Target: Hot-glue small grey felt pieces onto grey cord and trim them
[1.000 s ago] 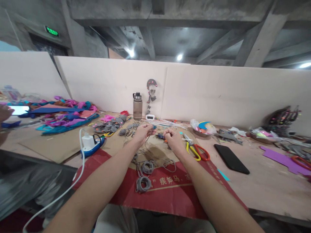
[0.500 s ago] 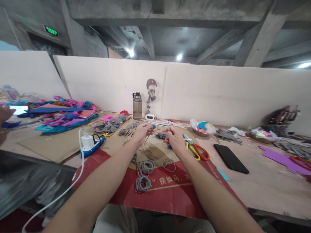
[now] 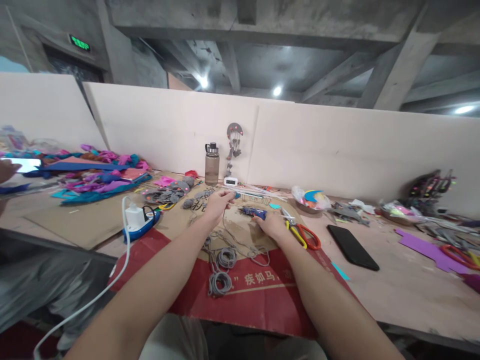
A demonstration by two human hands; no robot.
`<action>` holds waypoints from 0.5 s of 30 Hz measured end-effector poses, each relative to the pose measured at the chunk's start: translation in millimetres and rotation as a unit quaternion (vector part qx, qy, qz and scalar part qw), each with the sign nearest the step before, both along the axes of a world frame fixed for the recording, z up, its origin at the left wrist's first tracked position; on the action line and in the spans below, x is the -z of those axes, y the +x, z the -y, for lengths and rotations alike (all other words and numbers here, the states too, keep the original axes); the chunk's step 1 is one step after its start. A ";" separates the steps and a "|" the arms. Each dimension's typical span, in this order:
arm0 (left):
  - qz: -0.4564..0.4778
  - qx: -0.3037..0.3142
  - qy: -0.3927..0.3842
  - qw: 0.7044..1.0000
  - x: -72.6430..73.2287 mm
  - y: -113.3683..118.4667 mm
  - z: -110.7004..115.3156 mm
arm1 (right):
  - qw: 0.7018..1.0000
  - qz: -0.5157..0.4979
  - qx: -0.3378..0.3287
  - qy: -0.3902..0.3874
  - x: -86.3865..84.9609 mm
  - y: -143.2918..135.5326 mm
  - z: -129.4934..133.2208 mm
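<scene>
My left hand point(image 3: 220, 204) is closed in a pinch on a small teal piece point(image 3: 236, 195), held above the brown paper sheet. From near its fingers a grey cord point(image 3: 225, 220) hangs down to the paper. My right hand point(image 3: 273, 225) is wrapped round the handle of a blue glue gun point(image 3: 258, 213), its dark front end pointing left; the fingers partly hide the handle. Grey cord coils point(image 3: 220, 284) lie on the red part of the sheet, between my forearms. Scissors with yellow and red handles point(image 3: 309, 236) rest just right of my right hand.
A bottle point(image 3: 212, 165) and a small white clock point(image 3: 230, 182) stand at the back. The blue power strip point(image 3: 140, 227) with a white cable is at left, a black phone point(image 3: 352, 246) at right. Felt pieces point(image 3: 101, 182) pile up at left, near another person's hand point(image 3: 7, 171).
My right hand has lowered from a raised pinch near the left hand onto the glue gun. A small teal scrap now shows behind it. My left hand keeps its hold nearly in place.
</scene>
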State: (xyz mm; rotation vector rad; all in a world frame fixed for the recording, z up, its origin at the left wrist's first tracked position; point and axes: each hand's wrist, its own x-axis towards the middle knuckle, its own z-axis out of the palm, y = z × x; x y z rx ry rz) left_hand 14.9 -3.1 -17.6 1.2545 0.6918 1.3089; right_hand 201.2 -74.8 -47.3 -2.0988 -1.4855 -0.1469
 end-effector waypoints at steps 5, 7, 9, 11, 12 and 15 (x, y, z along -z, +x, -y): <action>-0.032 -0.027 0.039 0.998 -0.4 -0.7 0.9 | 1.000 -0.013 -0.018 -0.021 7.3 -3.5 -1.8; -0.033 -0.031 0.040 0.998 -2.1 -0.6 2.6 | 0.999 -0.032 -0.022 -0.007 4.1 -3.9 -1.8; -0.031 -0.028 0.033 0.999 -4.1 -0.1 4.4 | 0.998 -0.060 -0.016 0.032 -1.6 -3.2 -0.8; -0.028 -0.023 0.025 0.999 -5.6 0.5 5.6 | 0.990 -0.102 -0.020 0.091 -9.0 -1.9 0.7; -0.026 -0.021 0.020 0.999 -6.1 0.7 5.8 | 0.985 -0.122 -0.025 0.120 -13.1 -1.3 1.5; -0.014 -0.022 0.007 1.000 -5.7 0.4 4.3 | 0.968 -0.164 -0.051 0.182 -24.0 -0.6 3.0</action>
